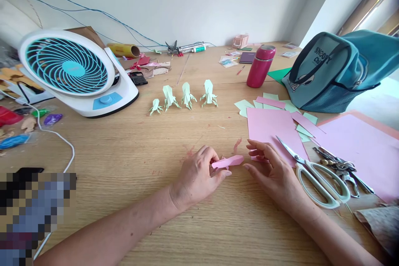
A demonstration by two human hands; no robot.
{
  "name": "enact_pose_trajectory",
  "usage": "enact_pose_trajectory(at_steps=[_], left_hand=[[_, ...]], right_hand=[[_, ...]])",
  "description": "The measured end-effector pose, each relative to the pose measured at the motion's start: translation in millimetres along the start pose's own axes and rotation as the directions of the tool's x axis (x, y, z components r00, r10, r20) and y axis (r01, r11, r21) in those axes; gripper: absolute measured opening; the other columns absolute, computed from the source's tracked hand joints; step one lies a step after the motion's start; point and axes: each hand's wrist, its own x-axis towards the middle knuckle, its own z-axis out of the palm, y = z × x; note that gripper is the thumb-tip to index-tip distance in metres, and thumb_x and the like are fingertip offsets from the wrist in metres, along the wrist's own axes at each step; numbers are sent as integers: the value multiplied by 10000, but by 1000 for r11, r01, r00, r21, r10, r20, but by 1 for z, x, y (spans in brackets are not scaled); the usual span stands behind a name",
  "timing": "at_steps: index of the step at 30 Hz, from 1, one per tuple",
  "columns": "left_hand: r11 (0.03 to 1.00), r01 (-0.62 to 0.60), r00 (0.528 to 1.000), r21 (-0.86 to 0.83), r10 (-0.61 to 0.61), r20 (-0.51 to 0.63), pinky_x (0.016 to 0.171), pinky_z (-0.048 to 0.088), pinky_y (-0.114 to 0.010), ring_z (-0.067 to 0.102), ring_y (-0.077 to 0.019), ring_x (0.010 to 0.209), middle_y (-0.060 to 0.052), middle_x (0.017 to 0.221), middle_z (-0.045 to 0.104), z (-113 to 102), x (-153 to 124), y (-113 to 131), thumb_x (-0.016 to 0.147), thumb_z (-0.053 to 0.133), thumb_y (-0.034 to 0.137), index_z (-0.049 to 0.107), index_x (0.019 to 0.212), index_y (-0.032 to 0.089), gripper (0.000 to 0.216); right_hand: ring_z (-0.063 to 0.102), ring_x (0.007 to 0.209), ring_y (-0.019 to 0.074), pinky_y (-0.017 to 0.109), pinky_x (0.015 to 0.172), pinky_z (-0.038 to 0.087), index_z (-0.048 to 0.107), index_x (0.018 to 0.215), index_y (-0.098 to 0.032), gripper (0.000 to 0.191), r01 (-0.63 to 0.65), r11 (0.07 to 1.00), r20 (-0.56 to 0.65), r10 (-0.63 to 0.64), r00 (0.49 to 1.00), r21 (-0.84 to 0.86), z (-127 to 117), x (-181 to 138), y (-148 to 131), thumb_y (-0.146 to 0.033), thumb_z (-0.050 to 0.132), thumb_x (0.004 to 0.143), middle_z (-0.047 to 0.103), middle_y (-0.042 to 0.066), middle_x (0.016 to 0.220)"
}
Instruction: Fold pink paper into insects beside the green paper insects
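Note:
A small folded pink paper (229,161) is pinched in my left hand (199,172), between thumb and fingers, just above the wooden table. Its free end points right, toward my right hand (272,168), which is open with thumb and fingers apart and nothing between them. My right hand hovers beside the near left edge of a flat pink sheet (268,126). Farther back stand several pale green folded-paper figures with thin legs (186,95) in a row. White-handled scissors (318,178) lie right of my right hand, their blades partly over the pink sheet.
A white and blue fan (75,70) stands at the left. At the right are a magenta bottle (261,66), a teal bag (336,70), keys (339,166) and a larger pink sheet (370,149). Green paper pieces (269,100) lie behind the sheet. A white cable (70,145) runs along the left.

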Motion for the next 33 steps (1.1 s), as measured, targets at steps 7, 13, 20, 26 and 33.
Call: enact_pose_trajectory(at_steps=[7,13,20,26,33], left_hand=[[992,-21,999,-121,23,22,699,452,-263,592,-133,745,-15,805,655,-20,15,-12,949,398,127,609,827,177,249],[991,-16,986,-131,37,160,587,424,-215,577,-109,659,-10,824,669,-28,19,-27,805,513,26,714,844,188,261],[979,16,972,-204,33,233,591,420,-197,567,-98,677,-15,859,649,-30,19,-25,847,549,101,739,912,204,225],[975,39,962,-218,22,273,582,415,-201,565,-106,674,-27,872,657,-32,19,-23,866,589,200,730,930,192,154],[975,86,925,-206,-1,380,603,392,-209,581,-123,723,-7,846,675,-31,21,-24,859,579,248,732,892,207,162]], right_hand=[[625,946,225,424,845,556,535,1256,-252,345,34,998,-93,-38,995,-50,-5,0,-2,-305,574,917,613,80,1091],[621,895,212,394,804,545,567,1183,-237,255,74,996,-122,-79,989,-44,-5,0,-7,-259,560,929,616,73,1029],[615,879,199,364,788,529,573,1144,-228,214,96,994,-111,-101,989,-44,-3,-1,-6,-236,561,931,615,62,1009],[615,883,193,347,793,522,575,1119,-221,183,94,995,-98,-97,990,-40,0,-1,-7,-245,560,938,613,59,1009],[617,877,186,328,783,524,582,1097,-213,164,110,993,-105,-115,988,-50,0,-1,-5,-245,554,938,614,57,999]])
